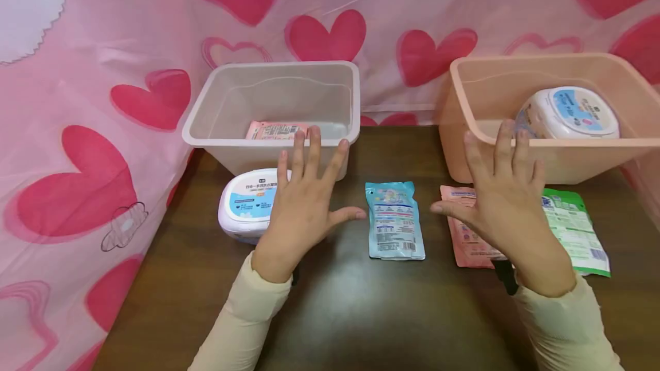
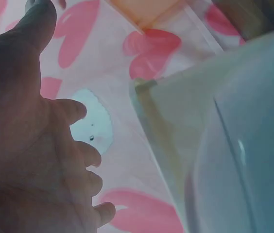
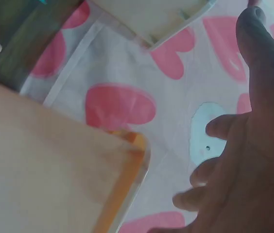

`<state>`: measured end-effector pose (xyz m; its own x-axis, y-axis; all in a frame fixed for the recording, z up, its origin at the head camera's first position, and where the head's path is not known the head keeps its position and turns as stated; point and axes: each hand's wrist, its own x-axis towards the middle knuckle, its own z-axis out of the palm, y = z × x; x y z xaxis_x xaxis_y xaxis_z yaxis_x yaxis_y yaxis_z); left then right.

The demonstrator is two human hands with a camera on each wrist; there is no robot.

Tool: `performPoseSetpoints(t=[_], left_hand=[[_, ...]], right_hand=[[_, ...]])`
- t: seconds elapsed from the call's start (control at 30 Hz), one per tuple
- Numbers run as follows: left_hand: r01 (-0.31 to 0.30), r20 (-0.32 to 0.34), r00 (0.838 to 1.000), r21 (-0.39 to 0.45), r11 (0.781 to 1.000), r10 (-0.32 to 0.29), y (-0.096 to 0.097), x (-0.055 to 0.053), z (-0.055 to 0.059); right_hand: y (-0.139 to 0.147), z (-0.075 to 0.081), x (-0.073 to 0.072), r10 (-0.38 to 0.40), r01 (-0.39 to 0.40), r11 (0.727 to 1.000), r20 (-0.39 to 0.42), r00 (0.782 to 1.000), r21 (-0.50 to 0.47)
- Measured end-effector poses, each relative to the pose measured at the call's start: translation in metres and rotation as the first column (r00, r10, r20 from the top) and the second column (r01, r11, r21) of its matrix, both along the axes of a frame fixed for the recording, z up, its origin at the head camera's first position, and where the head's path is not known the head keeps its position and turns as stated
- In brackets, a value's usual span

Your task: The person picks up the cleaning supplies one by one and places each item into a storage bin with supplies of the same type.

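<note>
Cream sleeves [image 1: 242, 316] reach in over the near part of the dark brown wooden table [image 1: 340, 325], ending in two bare hands. Left hand [image 1: 303, 210] and right hand [image 1: 507, 208] both have fingers spread and released, palms bare of any object.

Beneath the left lies a white rounded plastic tub with a blue-printed lid [image 1: 247, 205], toward the table's left edge, before a translucent white plastic bin [image 1: 356, 102] at the far edge, near the far left corner. A light-blue printed pouch [image 1: 396, 223] lies between the hands. Under the right are a pink printed pouch [image 1: 464, 239] and a green-and-white pouch [image 1: 580, 236], before a peach plastic bin [image 1: 577, 162], also by the far edge; whether these two pouches touch is hidden.

A careless leftward sweep could shove the tub toward the left edge. Its smooth, rounded sides would likely slip from a loose one-handed grip. Pinched at one corner, a limp pouch might fold or swing against a bin's rim.
</note>
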<state>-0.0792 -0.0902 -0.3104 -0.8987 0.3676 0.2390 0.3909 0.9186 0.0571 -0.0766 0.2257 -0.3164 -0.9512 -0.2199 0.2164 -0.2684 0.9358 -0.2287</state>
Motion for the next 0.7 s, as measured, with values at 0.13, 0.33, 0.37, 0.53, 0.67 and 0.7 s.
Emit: performPoseSetpoints(t=[0.13, 0.33, 0.37, 0.53, 0.67, 0.7], left_hand=[[0.029, -0.032, 0.999, -0.035, 0.999, -0.03, -0.008, 0.004, 0.0], [0.02, -0.029, 0.999, -0.087, 0.996, -0.023, -0.022, 0.007, -0.001], [0.018, -0.025, 0.999, -0.084, 0.996, -0.02, -0.025, 0.007, -0.001], [-0.009, -0.028, 1.0, -0.074, 0.997, 0.007, -0.045, 0.004, 0.005], [0.007, 0.013, 1.0, -0.044, 0.999, -0.006, -0.068, 0.001, 0.015], [0.014, 0.036, 0.999, -0.031, 0.999, -0.013, -0.074, 0.0, 0.017]], right_hand=[[0.019, -0.002, 0.007, -0.026, 0.025, 0.999, 0.043, 0.999, 0.043], [0.048, -0.013, 0.019, -0.072, 0.068, 0.995, 0.062, 0.995, 0.076], [0.052, -0.015, 0.02, -0.081, 0.076, 0.994, 0.066, 0.995, 0.072], [0.069, -0.026, 0.025, -0.137, 0.13, 0.99, 0.127, 0.982, 0.062], [0.091, -0.036, 0.028, -0.166, 0.157, 0.986, 0.22, 0.961, 0.058], [0.098, -0.039, 0.029, -0.169, 0.16, 0.985, 0.239, 0.956, 0.06]])
